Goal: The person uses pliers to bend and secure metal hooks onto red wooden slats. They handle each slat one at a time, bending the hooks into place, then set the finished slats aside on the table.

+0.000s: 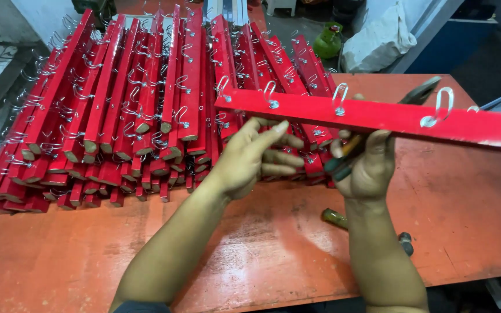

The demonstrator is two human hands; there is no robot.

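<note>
— Head camera looks down on a red worktop point(273, 255), scuffed and worn pale in patches. What are the hands doing?

— The left hand point(250, 159) is under a long red slat point(378, 116) that it carries across the middle of the view, above the worktop. Its fingers point(279, 156) are curled loosely, with the forefinger stretched out along the slat's lower edge and touching it. I cannot tell whether the thumb presses the slat from behind.

— And the right hand?

— The right hand point(369, 168) is wrapped shut around the dark handles of a pair of pliers point(378, 124). The handles sit in the palm; the tool runs up behind the slat and its nose shows above the top edge, near one of the wire hooks point(439, 107).

— Hooks?

— Bent silver wire hooks, fixed at intervals along the slat's face. I see four of them clearly, and the slat runs out of view at the right edge.

— What else lies on the worktop?

— A big stack of red slats point(123, 116) of the same kind fills the far left half, fanned out, with bare wood showing at their cut ends and wire hooks sticking out all over. Just beside the right forearm lies a small tool with a greenish handle point(334, 217), partly hidden by the wrist.

— Beyond the worktop?

— A green gas cylinder point(327, 40) and a white sack point(378, 40) stand on the floor behind.
</note>
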